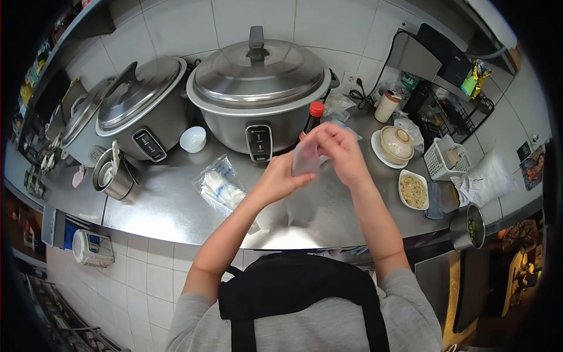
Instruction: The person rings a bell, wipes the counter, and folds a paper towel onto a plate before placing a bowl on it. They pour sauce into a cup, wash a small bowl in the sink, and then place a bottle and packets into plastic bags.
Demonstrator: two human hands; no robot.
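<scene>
A thin translucent plastic bag [304, 159] is held up between my two hands above the steel counter. My left hand [282, 178] grips its lower left side, thumb pressed against it. At its upper right edge, the fingers of my right hand [341, 154] are pinched together on the plastic. Just behind my hands stands a dark bottle with a red cap [316, 109], its lower part hidden. To the left of my left hand lies a clear packet of plastic bags [221, 186] with blue print.
Large rice cookers [258, 76] line the wall. A white bowl [193, 139] and a metal pot [114, 176] stand at the left. At the right are a lidded clay pot [397, 145], a dish of food [413, 189], a white basket [447, 158] and a pot of greens [468, 228].
</scene>
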